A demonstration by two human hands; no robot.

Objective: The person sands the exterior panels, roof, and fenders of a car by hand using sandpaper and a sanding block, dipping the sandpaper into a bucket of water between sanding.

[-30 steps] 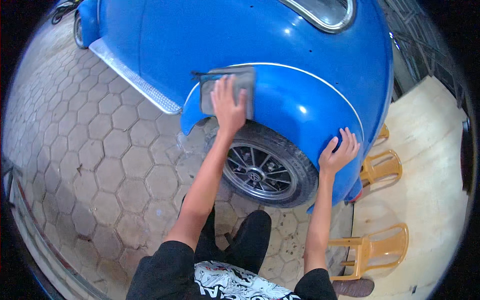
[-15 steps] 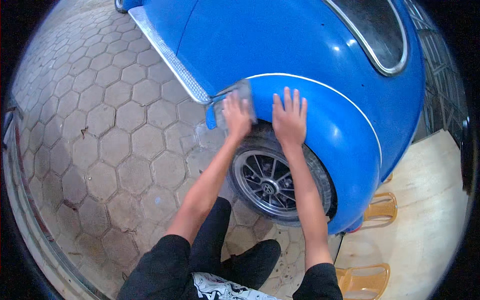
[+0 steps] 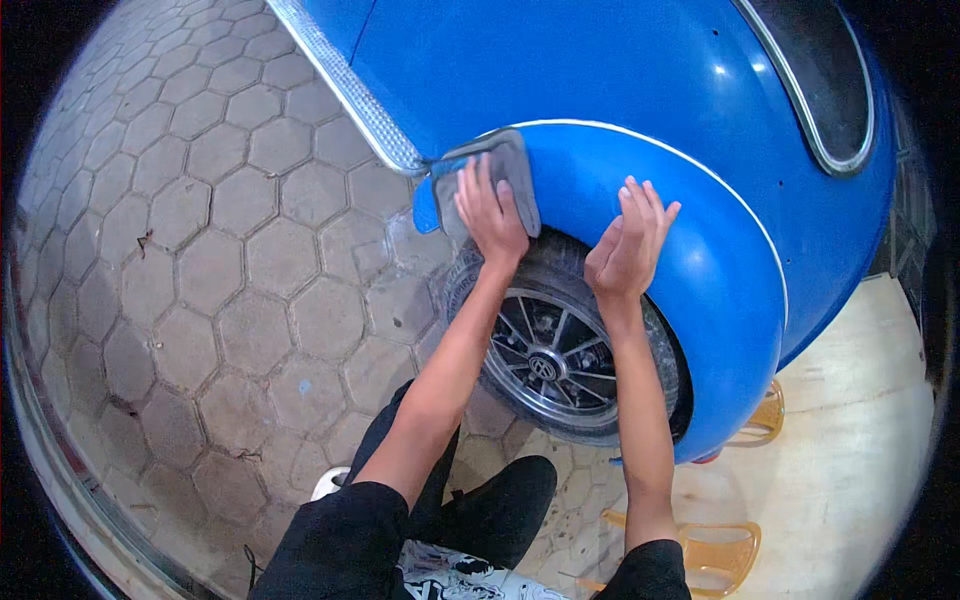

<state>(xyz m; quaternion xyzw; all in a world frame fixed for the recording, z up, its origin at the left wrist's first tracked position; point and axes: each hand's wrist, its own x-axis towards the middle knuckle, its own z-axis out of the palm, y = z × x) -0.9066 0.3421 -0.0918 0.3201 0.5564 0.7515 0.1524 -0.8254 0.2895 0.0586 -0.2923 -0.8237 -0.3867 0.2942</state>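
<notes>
My left hand [image 3: 491,212] lies with outstretched fingers on a grey cloth [image 3: 518,190], thumb apart, pressing it against the front part of the blue car's rear fender [image 3: 700,275]. The cloth is spread flat, one corner reaching above the fingers. Beside it, my right hand [image 3: 632,240] is at the fender above the wheel, fingers extended and palm turned toward the left, holding nothing. Whether its edge touches the paint I cannot tell. Below both hands is the wheel [image 3: 545,365], with a dark tyre and spoked metal rim.
A silver running board [image 3: 350,90] ends just left of the cloth. Hexagonal paving [image 3: 270,240] covers the ground at left. Yellow-brown plastic chairs [image 3: 715,555] stand at lower right on a pale floor [image 3: 830,440]. A chrome-edged window [image 3: 825,80] is at upper right.
The view has shifted, so the car sits farther right. My right hand has turned from palm-down on the fender to palm facing left. The left hand stays on the cloth.
</notes>
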